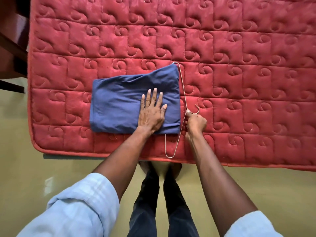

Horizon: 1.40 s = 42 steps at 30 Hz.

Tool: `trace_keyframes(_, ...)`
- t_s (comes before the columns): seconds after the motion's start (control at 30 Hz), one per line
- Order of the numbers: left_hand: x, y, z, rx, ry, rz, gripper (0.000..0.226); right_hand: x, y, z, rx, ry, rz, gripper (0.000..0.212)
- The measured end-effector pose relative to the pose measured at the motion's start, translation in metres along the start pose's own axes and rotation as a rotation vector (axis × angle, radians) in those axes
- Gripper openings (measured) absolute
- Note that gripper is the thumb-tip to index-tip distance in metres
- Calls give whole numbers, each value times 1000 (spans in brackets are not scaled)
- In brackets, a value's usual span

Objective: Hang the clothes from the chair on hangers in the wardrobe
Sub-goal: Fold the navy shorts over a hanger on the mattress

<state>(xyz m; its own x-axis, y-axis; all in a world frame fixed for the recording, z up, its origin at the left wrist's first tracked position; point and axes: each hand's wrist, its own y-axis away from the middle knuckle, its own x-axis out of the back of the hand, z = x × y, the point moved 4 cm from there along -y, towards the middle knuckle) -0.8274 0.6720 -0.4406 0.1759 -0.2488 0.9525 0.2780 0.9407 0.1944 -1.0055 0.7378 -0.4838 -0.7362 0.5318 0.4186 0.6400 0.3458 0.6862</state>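
Observation:
A folded dark blue garment [118, 103] lies on the red quilted mattress [239, 65], near its front edge. My left hand [151, 111] presses flat on the garment's right part, fingers straight and spread. A thin wire hanger [182, 86] lies along the garment's right edge, its lower bar tucked under or through the cloth. My right hand [195, 124] grips the hanger at the base of its hook, which points right.
The mattress front edge runs just ahead of my feet on the yellowish tiled floor [51, 168]. Dark wooden furniture [12, 48] stands at the far left beside the mattress. The chair and wardrobe are out of view.

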Motion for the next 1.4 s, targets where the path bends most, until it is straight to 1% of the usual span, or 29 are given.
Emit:
trace_keyframes(0.07, 0, 0, 1, 5, -8, -14, 64, 4, 28, -27, 16, 30, 18, 42)
trace_keyframes(0.13, -1, -1, 3, 13, -22, -14, 65, 4, 34, -38, 51, 106, 38, 35)
trace_keyframes(0.2, -2, -1, 2, 28, -27, -17, 65, 3, 37, -45, 24, 177, 45, 38)
trace_keyframes(0.27, -3, 0, 3, 31, -27, -18, 66, 5, 39, -47, -9, 195, 60, 33)
trace_keyframes(0.37, -3, -1, 2, 28, -21, -26, 67, 6, 42, -45, 14, 41, 80, 13)
trace_keyframes(0.4, -2, -1, 2, 30, -20, -32, 67, 6, 41, -43, 29, -22, 83, 11)
trace_keyframes(0.43, -2, -1, 2, 32, -20, -34, 68, 7, 39, -41, 35, -80, 80, 17)
trace_keyframes(0.5, -2, -1, 2, 35, -24, -35, 68, 6, 35, -39, 18, -248, -19, 25)
trace_keyframes(0.57, -3, 0, 2, 39, -22, -43, 69, 5, 33, -45, -3, -372, -128, 22)
trace_keyframes(0.67, -1, -1, 3, 41, -25, -49, 70, 3, 31, -55, -43, -491, -246, 16)
trace_keyframes(0.7, -1, -1, 3, 43, -24, -53, 70, 3, 29, -56, -62, -543, -267, 18)
trace_keyframes(0.77, -1, -1, 3, 50, -24, -63, 67, 5, 25, -54, -101, -604, -256, 23)
trace_keyframes(0.9, -3, -1, 3, 66, -40, -86, 61, 11, 20, -53, -94, -651, -243, 23)
trace_keyframes(1.07, -1, -1, 2, 82, -10, -129, 59, 22, 18, -66, -20, -625, -224, 24)
trace_keyframes(1.23, 11, 3, 7, 147, 61, -160, 60, 28, 46, -96, 127, -572, -258, 26)
trace_keyframes(1.3, 29, 8, 8, 205, 133, -116, 61, 32, 65, -118, 196, -542, -295, 25)
trace_keyframes(1.4, 69, 19, 12, 259, 240, 17, 62, 43, 100, -161, 302, -472, -354, 25)
